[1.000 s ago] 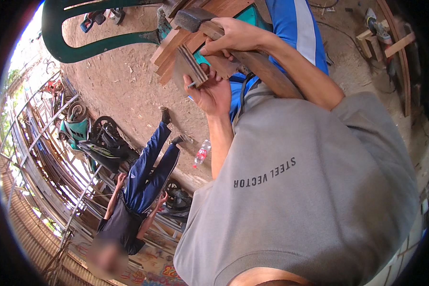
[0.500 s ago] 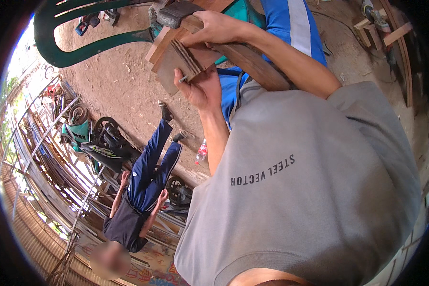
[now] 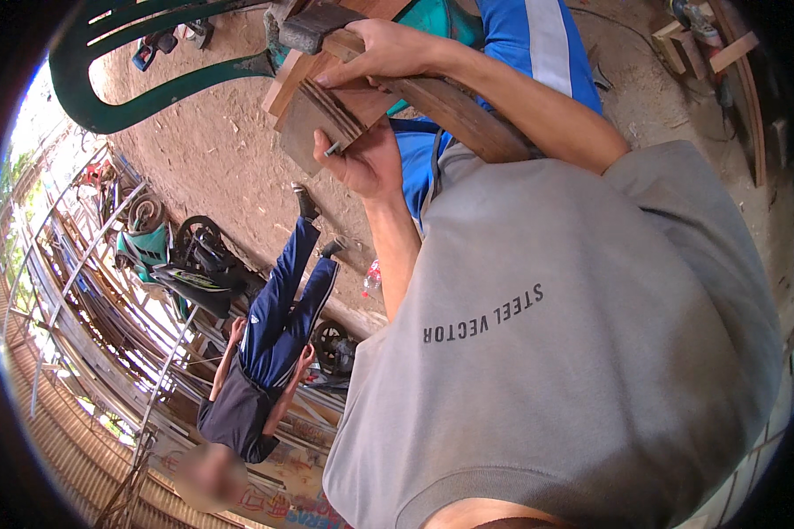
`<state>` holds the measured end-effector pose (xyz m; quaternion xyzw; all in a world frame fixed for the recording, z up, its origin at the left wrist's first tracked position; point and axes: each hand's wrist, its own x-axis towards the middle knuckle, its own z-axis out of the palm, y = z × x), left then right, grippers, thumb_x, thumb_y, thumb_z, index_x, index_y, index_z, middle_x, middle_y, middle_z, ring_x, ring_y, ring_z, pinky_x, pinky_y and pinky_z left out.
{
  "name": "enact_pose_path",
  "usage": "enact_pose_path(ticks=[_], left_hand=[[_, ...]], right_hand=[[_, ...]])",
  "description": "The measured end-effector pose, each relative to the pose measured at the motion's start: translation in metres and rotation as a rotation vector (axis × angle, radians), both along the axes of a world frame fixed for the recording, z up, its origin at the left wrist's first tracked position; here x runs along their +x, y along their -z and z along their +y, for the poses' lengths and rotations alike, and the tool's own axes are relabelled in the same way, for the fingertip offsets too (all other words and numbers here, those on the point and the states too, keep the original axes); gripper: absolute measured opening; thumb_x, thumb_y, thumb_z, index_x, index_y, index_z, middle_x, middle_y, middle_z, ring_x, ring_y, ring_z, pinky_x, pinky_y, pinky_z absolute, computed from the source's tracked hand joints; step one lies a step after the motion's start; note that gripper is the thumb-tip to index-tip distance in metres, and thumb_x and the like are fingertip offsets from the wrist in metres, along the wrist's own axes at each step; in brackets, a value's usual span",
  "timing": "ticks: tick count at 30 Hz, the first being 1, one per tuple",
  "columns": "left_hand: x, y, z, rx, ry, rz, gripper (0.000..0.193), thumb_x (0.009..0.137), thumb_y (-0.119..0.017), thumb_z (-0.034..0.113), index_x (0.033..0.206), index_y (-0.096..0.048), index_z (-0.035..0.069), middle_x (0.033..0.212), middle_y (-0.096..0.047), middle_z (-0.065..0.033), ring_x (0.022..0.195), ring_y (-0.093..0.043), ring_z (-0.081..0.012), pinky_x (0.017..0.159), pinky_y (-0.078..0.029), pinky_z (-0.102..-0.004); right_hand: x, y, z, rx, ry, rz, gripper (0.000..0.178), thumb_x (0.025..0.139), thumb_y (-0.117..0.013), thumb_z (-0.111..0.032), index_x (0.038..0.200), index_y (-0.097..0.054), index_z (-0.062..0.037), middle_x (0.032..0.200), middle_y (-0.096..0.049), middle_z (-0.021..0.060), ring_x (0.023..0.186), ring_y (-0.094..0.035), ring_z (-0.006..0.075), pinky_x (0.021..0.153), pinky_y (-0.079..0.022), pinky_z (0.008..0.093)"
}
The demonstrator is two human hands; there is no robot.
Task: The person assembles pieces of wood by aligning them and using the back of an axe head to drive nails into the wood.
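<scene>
My left hand [image 3: 370, 166] is closed, palm up, around the lower edge of a brown wooden block with ridged layers [image 3: 333, 106]. A small metal bolt or screw [image 3: 333, 149] sticks out by its fingertip. A flat grey-brown board [image 3: 304, 141] lies against the block. From the right, my right hand [image 3: 388, 51] reaches over a dark curved wooden bar [image 3: 463, 115], fingers bent round the wood and thumb pressing on the block's upper end. Its far fingers are hidden. A dark, rounded wooden piece [image 3: 313, 28] sits just beyond the knuckles.
A green plastic chair [image 3: 181, 93] stands at the upper left. Wood pieces and a tool [image 3: 701, 44] lie at the upper right. Another person in dark blue trousers [image 3: 278, 309] stands at the left beside motorbikes [image 3: 198, 264]. A plastic bottle [image 3: 372, 280] rests on the dirt floor.
The view has shifted slightly. My right thumb has slid a little onto the ridged block's upper end; both hands keep their hold.
</scene>
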<state>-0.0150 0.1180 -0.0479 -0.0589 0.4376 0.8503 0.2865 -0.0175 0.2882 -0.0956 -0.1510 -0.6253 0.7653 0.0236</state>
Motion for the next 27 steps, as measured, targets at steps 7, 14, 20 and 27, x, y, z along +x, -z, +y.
enact_pose_path(ticks=[7, 14, 20, 27], left_hand=[[0.0, -0.001, -0.001, 0.036, 0.01, -0.04, 0.073, 0.089, -0.073, 0.04, 0.151, -0.048, 0.011, 0.148, -0.053, -0.011, 0.138, -0.049, -0.0284, 0.117, -0.038, -0.048], [0.001, -0.002, 0.001, 0.016, -0.023, -0.051, 0.072, 0.089, -0.074, 0.04, 0.15, -0.05, 0.011, 0.146, -0.055, -0.0107, 0.134, -0.051, -0.0273, 0.114, -0.04, -0.0464], [0.003, -0.005, 0.003, -0.016, -0.009, -0.017, 0.073, 0.09, -0.073, 0.041, 0.15, -0.048, 0.009, 0.146, -0.054, -0.0105, 0.134, -0.051, -0.0274, 0.115, -0.038, -0.0463], [0.002, -0.006, 0.002, -0.054, 0.033, 0.06, 0.075, 0.091, -0.069, 0.044, 0.152, -0.045, 0.008, 0.146, -0.053, -0.0135, 0.135, -0.05, -0.0307, 0.115, -0.039, -0.0494]], right_hand=[[0.006, -0.011, 0.003, -0.088, 0.002, 0.061, 0.074, 0.074, -0.089, -0.056, 0.112, -0.065, 0.0024, 0.082, -0.065, 0.0067, 0.063, -0.062, 0.0122, 0.055, -0.05, 0.0272], [0.004, -0.005, 0.003, -0.077, -0.013, 0.03, 0.078, 0.074, -0.089, -0.059, 0.113, -0.065, 0.0039, 0.08, -0.065, 0.007, 0.061, -0.063, 0.0125, 0.054, -0.051, 0.0269], [0.006, -0.006, 0.0, -0.028, 0.035, 0.023, 0.068, 0.073, -0.084, -0.063, 0.106, -0.077, -0.0041, 0.095, -0.075, 0.0114, 0.081, -0.072, 0.0199, 0.073, -0.056, 0.0334], [0.003, 0.0, 0.0, -0.062, -0.007, -0.01, 0.068, 0.072, -0.085, -0.062, 0.102, -0.077, -0.0027, 0.089, -0.074, 0.0112, 0.078, -0.072, 0.0207, 0.072, -0.056, 0.0336]])
